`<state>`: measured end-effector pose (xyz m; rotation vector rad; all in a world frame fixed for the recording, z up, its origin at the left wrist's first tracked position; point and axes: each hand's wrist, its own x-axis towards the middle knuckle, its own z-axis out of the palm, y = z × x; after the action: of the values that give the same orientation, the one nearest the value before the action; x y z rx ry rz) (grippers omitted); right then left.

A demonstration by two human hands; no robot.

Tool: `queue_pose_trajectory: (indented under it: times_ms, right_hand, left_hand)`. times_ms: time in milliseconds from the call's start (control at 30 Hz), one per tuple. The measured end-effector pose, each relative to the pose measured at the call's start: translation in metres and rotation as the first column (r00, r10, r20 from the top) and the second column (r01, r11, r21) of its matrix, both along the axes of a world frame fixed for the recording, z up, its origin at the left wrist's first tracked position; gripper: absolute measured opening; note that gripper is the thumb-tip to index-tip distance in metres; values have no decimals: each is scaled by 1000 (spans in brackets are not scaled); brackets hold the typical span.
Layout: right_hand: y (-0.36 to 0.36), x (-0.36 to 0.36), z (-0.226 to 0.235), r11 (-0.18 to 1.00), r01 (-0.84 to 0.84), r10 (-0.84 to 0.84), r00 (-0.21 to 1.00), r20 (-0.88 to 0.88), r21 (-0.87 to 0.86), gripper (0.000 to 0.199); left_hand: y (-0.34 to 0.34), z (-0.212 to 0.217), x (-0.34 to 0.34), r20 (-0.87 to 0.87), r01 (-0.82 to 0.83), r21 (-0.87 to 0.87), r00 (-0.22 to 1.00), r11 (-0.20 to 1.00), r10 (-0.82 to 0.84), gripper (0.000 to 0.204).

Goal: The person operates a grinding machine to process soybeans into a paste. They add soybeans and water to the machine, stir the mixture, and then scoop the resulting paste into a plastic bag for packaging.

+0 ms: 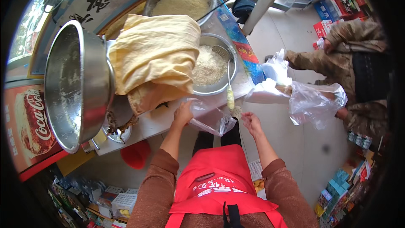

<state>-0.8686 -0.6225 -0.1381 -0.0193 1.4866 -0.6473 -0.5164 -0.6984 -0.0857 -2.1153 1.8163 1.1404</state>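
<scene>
My left hand (183, 114) grips the top edge of a clear plastic bag (211, 119) that hangs off the front of the white counter (154, 123). My right hand (252, 123) hovers just right of the bag with fingers curled and nothing in it. Close above the bag a ladle with a yellow handle (230, 89) rests in a metal bowl of white grainy food (209, 64). A yellow cloth (154, 55) lies heaped left of that bowl. I wear a red apron and brown sleeves.
A large tilted steel lid (76, 84) stands at the left. A second bowl of white grains (182, 2) sits further back. A person in a camouflage jacket (352, 65) stands at the right holding open a clear bag (315, 102). Boxed goods line the floor edges.
</scene>
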Motion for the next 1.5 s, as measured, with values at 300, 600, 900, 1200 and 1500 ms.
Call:
queue_pose_trajectory:
  times_ms: [300, 600, 900, 1200, 1500]
  right_hand:
    - [-96, 63, 30, 851, -393, 337, 917, -213, -348, 63]
    - [-127, 72, 38, 804, -475, 439, 880, -181, -358, 49]
    - [-135, 78, 31, 683, -427, 220, 894, -391, -592, 49]
    - [-171, 57, 49, 499, -807, 161, 446, -881, -317, 56]
    - [-137, 83, 72, 816, -474, 391, 875, -286, -332, 50]
  left_hand:
    - [-38, 3, 4, -172, -280, 293, 925, 914, 339, 71]
    - [-42, -24, 4, -137, -363, 421, 881, 831, 454, 55]
    - [-62, -61, -9, -266, -506, 559, 641, 657, 720, 33]
    - [-95, -94, 9, -473, -445, 293, 701, 846, 533, 59]
    - [-101, -103, 16, -374, -393, 301, 789, 869, 486, 52]
